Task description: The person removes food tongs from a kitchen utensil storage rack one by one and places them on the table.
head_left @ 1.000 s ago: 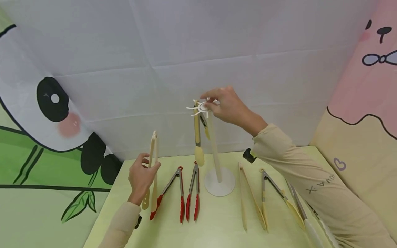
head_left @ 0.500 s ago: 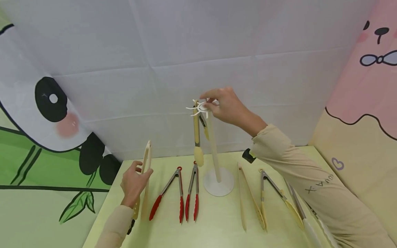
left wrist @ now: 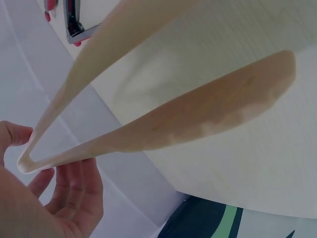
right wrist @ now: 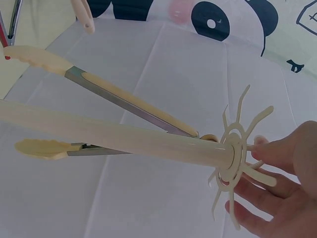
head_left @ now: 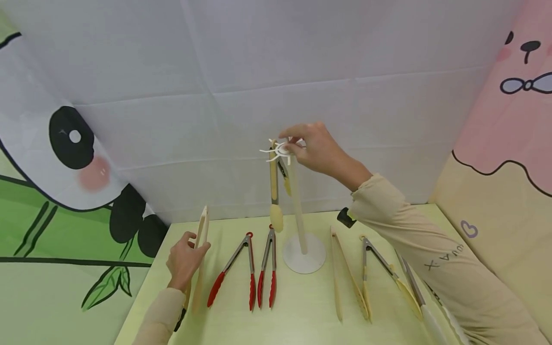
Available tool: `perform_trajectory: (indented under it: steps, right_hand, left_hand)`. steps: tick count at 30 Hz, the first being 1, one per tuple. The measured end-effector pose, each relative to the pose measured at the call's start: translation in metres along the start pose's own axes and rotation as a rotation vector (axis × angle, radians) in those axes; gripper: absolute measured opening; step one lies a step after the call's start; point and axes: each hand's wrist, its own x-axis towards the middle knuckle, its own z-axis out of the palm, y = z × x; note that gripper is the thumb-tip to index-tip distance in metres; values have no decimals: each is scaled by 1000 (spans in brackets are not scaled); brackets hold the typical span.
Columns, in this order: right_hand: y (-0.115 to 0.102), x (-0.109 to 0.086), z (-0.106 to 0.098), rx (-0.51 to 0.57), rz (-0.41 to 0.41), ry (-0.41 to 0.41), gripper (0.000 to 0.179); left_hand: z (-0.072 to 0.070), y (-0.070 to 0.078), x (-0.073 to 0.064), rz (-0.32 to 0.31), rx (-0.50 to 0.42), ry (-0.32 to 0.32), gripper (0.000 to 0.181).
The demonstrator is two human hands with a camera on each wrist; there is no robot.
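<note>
Near the table's left edge, my left hand (head_left: 186, 258) grips a pair of beige tongs (left wrist: 208, 111) close to the hinge, thumb on one arm and fingers on the other. The arms spread apart and point down toward the table. My right hand (head_left: 319, 146) is at the top of a white stand, with thumb and fingers pinching its ring of curved hooks (right wrist: 237, 129). From a hook hang yellow-and-steel tongs (head_left: 274, 187). The pole (right wrist: 124, 136) hides part of their lower arm in the right wrist view.
Two pairs of red-tipped tongs (head_left: 252, 278) lie left of the stand's round base (head_left: 293, 263). Right of it lie beige tongs (head_left: 351, 278), yellow-tipped steel tongs (head_left: 381, 261) and a white-handled utensil (head_left: 431, 321), partly under the right sleeve. White cloth (head_left: 241, 120) rises behind the table.
My left hand has moved left and down with the beige tongs, lowering them toward the table. My right hand stays at the hook ring, and the hanging tongs look unmoved.
</note>
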Motion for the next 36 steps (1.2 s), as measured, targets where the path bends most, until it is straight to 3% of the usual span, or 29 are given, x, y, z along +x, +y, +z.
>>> perform_trajectory:
  steps: [16, 36]
  right_hand:
    - [1, -1, 2, -11, -2, 14, 23]
    - [2, -1, 3, -5, -29, 31, 22]
  left_hand:
    - [21, -23, 3, 15, 31, -86, 40]
    - [39, -28, 9, -8, 116, -175, 45]
